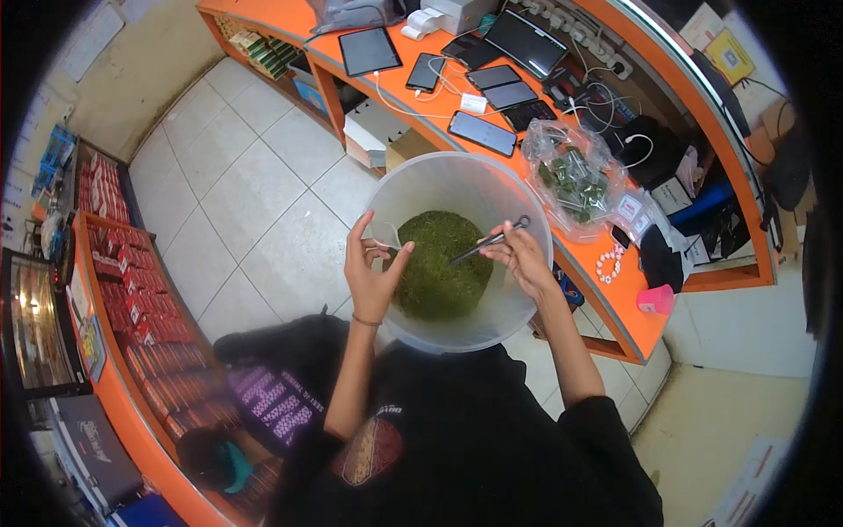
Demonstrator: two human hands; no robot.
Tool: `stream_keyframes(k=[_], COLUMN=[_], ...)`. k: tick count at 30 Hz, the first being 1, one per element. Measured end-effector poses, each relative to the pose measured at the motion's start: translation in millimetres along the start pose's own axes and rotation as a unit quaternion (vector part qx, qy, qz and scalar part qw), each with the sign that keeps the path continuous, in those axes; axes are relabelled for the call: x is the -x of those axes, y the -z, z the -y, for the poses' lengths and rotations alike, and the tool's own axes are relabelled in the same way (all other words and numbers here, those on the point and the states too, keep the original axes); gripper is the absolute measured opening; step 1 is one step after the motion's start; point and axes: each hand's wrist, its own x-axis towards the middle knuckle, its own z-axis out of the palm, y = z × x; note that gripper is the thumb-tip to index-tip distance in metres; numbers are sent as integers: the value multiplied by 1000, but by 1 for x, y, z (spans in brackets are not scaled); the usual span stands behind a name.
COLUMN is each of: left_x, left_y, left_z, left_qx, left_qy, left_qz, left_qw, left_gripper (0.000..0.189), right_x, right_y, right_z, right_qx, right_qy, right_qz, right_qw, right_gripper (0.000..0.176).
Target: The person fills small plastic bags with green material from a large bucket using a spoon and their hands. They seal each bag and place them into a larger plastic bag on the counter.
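Note:
A large translucent plastic tub [399,189] stands below my hands, with a heap of fine, shredded green leafy material [443,277] in its bottom. My left hand [373,279] is over the tub's left side, thumb and fingers pinching a small clear plastic bag [385,234] by its edges. On the other side, my right hand [524,259] is closed around a slim dark tool [481,249] with a looped upper end, its tip pointing down-left over the green heap.
Right of the tub, an orange counter [628,312] bears a clear bag of green packets [575,184], a pink cup [655,299] and a beaded bracelet [609,263]. Phones [482,133], a tablet [370,52] and cables lie farther back. Another person [272,395] is at lower left, beside shelves of red packs [132,285].

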Motion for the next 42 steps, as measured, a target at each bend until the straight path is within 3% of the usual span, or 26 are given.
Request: stream_keyframes(k=[1, 3, 5, 6, 8, 9, 11, 12, 14, 21, 25, 26, 27, 28, 29, 31, 35, 37, 40, 42], left_x=[-1, -2, -2, -1, 0, 1, 1, 0, 0, -2, -4, -5, -5, -5, -7, -5, -1, -4, -1, 0], left_y=[-1, -3, -9, -12, -21, -26, -35, -39, -42, -40, -35, -33, -30, -27, -25, -24, -27, -28, -24, -23], left_z=[-5, -13, -10, -7, -2, -1, -6, -9, -11, -11, -7, -7, -7, -8, -10, -15, -9, -7, -15, -18], left_qx=[2, -137, -201, -262, -269, -275, -259, -244, -228, -186, -189, -176, -163, -164, -145, -125, -102, -130, -126, -78], left_qy=[-4, -36, -80, -120, -121, -118, -103, -84, -77, -37, -64, -53, -42, -42, -53, -58, -73, -86, -102, -64], left_qz=[4, 45, 81, 114, 140, 165, 175, 181, 183, 188, 179, 189, 201, 201, 216, 230, 280, 297, 293, 270], left_qw=[1000, 989, 973, 951, 945, 940, 944, 949, 953, 964, 963, 965, 965, 965, 964, 963, 952, 942, 942, 958], left_gripper=[73, 81, 86, 91, 96, 100, 101, 102, 102, 106, 107, 107, 106, 106, 107, 108, 104, 103, 103, 94], right_x=[7, 19, 37, 44, 58, 63, 71, 74, 79, 85, 86, 85, 85, 84, 81, 77, 56, 39, 31, 25], right_y=[2, 3, -16, -26, -45, -53, -65, -68, -72, -62, -47, -34, -27, -27, -30, -40, -54, -54, -52, -52], right_z=[3, 8, 17, 19, 19, 15, 8, 6, 4, 3, 2, 1, -1, -2, -1, -3, 6, -2, -3, -2], right_qx=[-22, -5, 20, 18, 77, 76, 279, 279, 460, 481, 459, 573, 646, 638, 638, 512, 506, 619, 616, 616], right_qy=[40, 63, 164, 166, 290, 293, 434, 436, 502, 545, 507, 295, 61, 23, 25, 273, 336, 343, 354, 362], right_qz=[-33, -66, -150, -150, -142, -145, -77, -80, -10, 22, -48, 73, 187, 203, 202, 49, 5, 55, 68, 75], right_qw=[998, 996, 975, 974, 943, 942, 853, 852, 732, 686, 728, 761, 738, 743, 742, 813, 794, 705, 700, 695], right_gripper=[39, 38, 38, 38, 29, 29, 15, 15, 27, 37, 28, 22, 17, 19, 19, 25, 41, 51, 46, 44])
